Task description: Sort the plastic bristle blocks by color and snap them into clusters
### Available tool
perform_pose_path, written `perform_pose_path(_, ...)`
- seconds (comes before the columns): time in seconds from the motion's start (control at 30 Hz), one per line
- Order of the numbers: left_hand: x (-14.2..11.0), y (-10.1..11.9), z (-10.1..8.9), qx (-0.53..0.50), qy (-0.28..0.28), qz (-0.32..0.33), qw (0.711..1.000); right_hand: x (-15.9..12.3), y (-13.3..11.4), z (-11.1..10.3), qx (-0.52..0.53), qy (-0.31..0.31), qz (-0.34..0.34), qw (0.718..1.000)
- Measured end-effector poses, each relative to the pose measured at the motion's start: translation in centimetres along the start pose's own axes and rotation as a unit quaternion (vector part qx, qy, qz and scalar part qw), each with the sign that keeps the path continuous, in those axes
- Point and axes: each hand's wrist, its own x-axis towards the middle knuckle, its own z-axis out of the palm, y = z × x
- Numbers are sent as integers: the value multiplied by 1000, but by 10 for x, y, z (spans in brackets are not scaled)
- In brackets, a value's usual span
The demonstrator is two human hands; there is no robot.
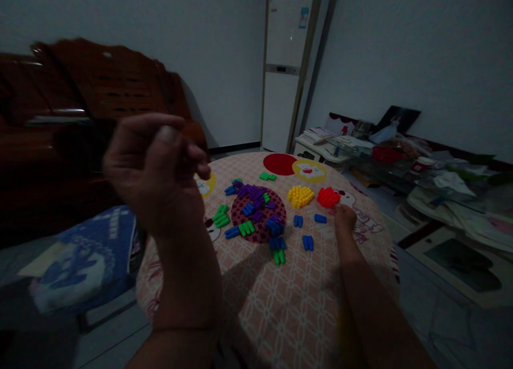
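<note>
My left hand point(160, 169) is raised above the left side of the round table, its fingers curled and the thumb against the index finger; nothing shows in it. My right hand point(345, 219) is closed at the table's right side, just beside a cluster of red plastic pieces point(328, 197). Whatever its fingers may hold is hidden. Left of the red cluster sits a yellow cluster point(300, 197). Small blue pieces point(308, 243) lie apart in front of these. Purple pieces point(252, 191) are heaped with blue and green ones near the middle, and green pieces point(220, 216) lie to their left.
A patterned cloth point(264, 310) covers the table. Left of it stands a stool with a blue cover point(92, 251), and behind that a wooden sofa point(108, 80). A cluttered glass-topped cabinet point(401, 171) runs along the right wall. A tall white appliance point(282, 102) stands in the corner.
</note>
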Motion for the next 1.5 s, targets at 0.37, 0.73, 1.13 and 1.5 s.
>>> perform_pose_path(0.37,-99,-118,-1,307,-287,-187,888,-104,-53,17,19,-109,-57,992)
perform_pose_path(0.73,-135,-152,-48,400,-290,-183,850,-64,-27,3,-72,-8,-129,989)
perform_pose_path(1.13,-133,-159,-54,404,-308,-199,838,-38,-33,-2,-352,-192,-302,865)
perform_pose_path(1.5,-135,-166,-56,404,-325,-215,827,-32,-33,-6,-356,-197,-322,855)
